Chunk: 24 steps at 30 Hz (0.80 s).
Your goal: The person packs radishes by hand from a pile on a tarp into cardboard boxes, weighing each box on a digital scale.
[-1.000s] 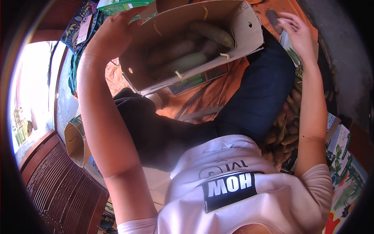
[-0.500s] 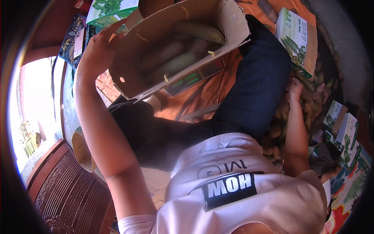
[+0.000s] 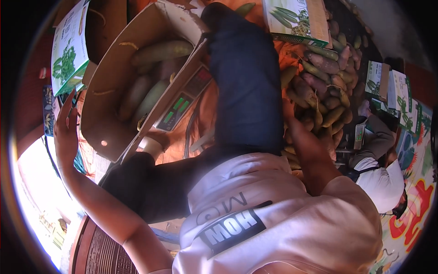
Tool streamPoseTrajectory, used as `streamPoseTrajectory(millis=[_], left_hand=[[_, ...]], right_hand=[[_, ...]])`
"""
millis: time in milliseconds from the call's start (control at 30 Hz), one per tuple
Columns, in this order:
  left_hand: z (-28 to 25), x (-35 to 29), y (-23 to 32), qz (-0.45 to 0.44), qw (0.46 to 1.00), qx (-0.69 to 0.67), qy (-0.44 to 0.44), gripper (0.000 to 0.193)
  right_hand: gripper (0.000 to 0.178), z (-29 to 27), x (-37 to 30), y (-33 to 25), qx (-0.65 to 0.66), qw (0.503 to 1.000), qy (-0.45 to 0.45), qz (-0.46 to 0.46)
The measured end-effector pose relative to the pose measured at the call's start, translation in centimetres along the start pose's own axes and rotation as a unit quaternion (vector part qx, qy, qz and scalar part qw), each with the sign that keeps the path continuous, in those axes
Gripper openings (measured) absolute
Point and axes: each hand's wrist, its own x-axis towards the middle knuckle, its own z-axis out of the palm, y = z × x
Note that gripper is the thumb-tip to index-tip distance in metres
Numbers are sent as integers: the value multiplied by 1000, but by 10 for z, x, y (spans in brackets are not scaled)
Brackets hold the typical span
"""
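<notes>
My left hand is open, its fingers stretched out between an open cardboard box and a green-and-white printed carton. The cardboard box sits tilted on a digital scale with green and red displays. Inside lie several long root vegetables, green to brownish purple. My right hand reaches down beside my right knee at the near side of a large pile of similar root vegetables. Its fingers are blurred and partly hidden, so what they touch does not show.
Another printed carton stands beyond the pile. Farther right are more cartons and a person in a white top beside a second scale. Orange sheeting covers the floor. A carved wooden chair is at lower left.
The view has swung to the right. My left hand has let go of the box's edge and is now beside it. My right hand stays by the pile, drawn nearer my leg.
</notes>
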Motion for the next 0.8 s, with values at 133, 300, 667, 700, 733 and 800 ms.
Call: streamPoseTrajectory(millis=[133, 300, 667, 700, 733, 800], left_hand=[[-2, -2, 6, -14, 1000, 23, 10, 43], [7, 2, 2, 4, 998, -22, 53, 41], [1, 0, 18, -22, 996, -35, 78, 40], [-3, 7, 24, 10, 995, -32, 92, 40], [-11, 2, 24, 6, 995, -25, 95, 39], [-29, -20, 16, -26, 994, -6, 103, 39]], right_hand=[[65, 20, 15, -17, 144, 976, 50, 156], [96, 21, 86, 9, 301, 899, 30, 316], [68, 24, 125, 24, 287, 924, 67, 246], [66, 16, 117, 26, 360, 887, 64, 282], [66, 15, 110, 7, 361, 891, 49, 272], [56, 9, 95, -43, 413, 811, -32, 412]])
